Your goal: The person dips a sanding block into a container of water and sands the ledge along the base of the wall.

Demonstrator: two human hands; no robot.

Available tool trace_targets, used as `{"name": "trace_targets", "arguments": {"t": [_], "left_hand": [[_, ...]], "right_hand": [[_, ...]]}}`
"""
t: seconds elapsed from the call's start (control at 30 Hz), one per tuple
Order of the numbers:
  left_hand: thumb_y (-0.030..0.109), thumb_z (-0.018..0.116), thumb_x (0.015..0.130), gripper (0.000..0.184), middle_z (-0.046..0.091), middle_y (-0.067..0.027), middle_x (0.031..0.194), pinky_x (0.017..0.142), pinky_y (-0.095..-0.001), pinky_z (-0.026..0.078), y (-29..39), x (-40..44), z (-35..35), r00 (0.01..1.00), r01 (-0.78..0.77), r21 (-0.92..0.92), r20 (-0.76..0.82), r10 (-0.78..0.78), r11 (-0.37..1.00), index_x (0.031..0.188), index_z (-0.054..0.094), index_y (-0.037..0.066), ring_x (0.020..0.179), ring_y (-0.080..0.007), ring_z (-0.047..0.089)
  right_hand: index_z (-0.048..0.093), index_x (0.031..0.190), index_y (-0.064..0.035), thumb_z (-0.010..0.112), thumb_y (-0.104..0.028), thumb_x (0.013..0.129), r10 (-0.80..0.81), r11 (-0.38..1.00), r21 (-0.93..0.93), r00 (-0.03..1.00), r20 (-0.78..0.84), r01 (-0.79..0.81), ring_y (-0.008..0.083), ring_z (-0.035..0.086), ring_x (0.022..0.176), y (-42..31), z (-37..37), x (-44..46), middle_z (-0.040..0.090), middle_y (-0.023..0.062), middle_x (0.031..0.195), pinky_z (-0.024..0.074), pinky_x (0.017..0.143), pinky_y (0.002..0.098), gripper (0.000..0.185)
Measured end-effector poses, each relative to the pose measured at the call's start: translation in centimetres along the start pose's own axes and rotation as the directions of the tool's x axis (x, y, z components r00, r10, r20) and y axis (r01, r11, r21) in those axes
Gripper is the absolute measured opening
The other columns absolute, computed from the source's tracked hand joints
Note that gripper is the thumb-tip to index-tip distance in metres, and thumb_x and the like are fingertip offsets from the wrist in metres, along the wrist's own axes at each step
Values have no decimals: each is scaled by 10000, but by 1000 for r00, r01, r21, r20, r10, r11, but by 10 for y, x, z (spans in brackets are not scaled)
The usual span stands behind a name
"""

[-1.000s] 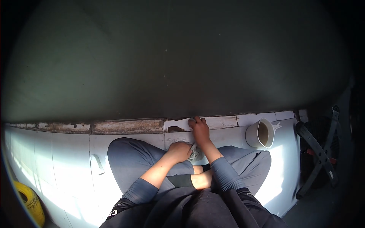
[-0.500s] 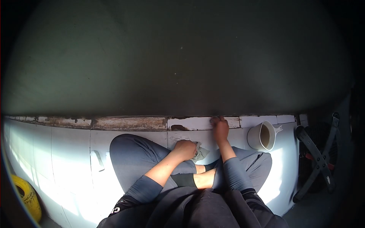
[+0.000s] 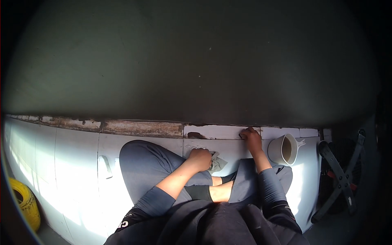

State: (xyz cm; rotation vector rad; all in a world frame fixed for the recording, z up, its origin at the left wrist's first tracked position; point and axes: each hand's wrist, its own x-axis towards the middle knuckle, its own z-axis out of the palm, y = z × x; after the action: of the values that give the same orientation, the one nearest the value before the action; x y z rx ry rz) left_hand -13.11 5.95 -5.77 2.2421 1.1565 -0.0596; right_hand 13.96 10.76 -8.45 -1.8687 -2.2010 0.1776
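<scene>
My left hand (image 3: pixel 199 159) is closed round a crumpled grey cloth (image 3: pixel 218 162), whose loose end sticks out to the right above my crossed legs. Against the white skirting tile (image 3: pixel 220 131) at the foot of the wall, my right hand (image 3: pixel 252 139) is closed with its fingertips pressed to the surface. A small dark edge shows at those fingertips, too small to name. Dark brown patches mark this tile's left end and upper edge. Right of my right hand stands a white mug-like jug (image 3: pixel 274 150) with murky brownish liquid inside.
Brown-stained skirting tiles (image 3: pixel 143 127) run left along the dark wall (image 3: pixel 163 61). A small white block-like object (image 3: pixel 105 166) lies on the white tiled floor (image 3: pixel 77 163). A yellow round container (image 3: pixel 29 208) stands at lower left. Crossed dark metal bars (image 3: pixel 341 183) stand at right.
My right hand has slid right along the skirting tile, towards its right end. The left hand keeps hold of the cloth in much the same place. The view has shifted slightly.
</scene>
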Motion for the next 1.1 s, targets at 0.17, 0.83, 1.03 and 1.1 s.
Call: {"name": "trace_targets", "arguments": {"t": [0.17,0.83,1.03,1.1], "left_hand": [[159,533,758,238,653,-143,788,685,-438,494,0,6,5,999,-26,-19,-46,25,999,945,652,71,778,-319,642],[140,565,748,251,658,-128,971,732,-414,499,2,7,0,982,156,86,94,-164,984,975,646,70,899,-283,646],[136,558,756,258,662,-113,998,775,-410,480,0,7,5,963,198,101,168,-213,975,984,664,81,944,-272,639],[133,556,762,255,660,-112,1005,785,-410,475,2,6,-1,951,200,124,212,-223,972,986,666,82,959,-270,634]], "right_hand": [[691,850,-120,676,-39,663,-56,998,38,996,68,54,286,626,835,-28,1,9,626,78,930,516,726,381,204],[673,859,-157,588,-110,710,-500,865,52,846,186,499,273,541,984,-74,17,27,587,34,1084,514,794,348,178],[661,897,-150,534,-84,727,-529,848,60,834,155,526,278,524,1009,-115,33,41,559,32,1104,527,772,347,222],[664,901,-148,536,-85,724,-547,836,43,822,159,548,276,522,1019,-113,30,39,562,31,1107,528,778,345,227]]}}
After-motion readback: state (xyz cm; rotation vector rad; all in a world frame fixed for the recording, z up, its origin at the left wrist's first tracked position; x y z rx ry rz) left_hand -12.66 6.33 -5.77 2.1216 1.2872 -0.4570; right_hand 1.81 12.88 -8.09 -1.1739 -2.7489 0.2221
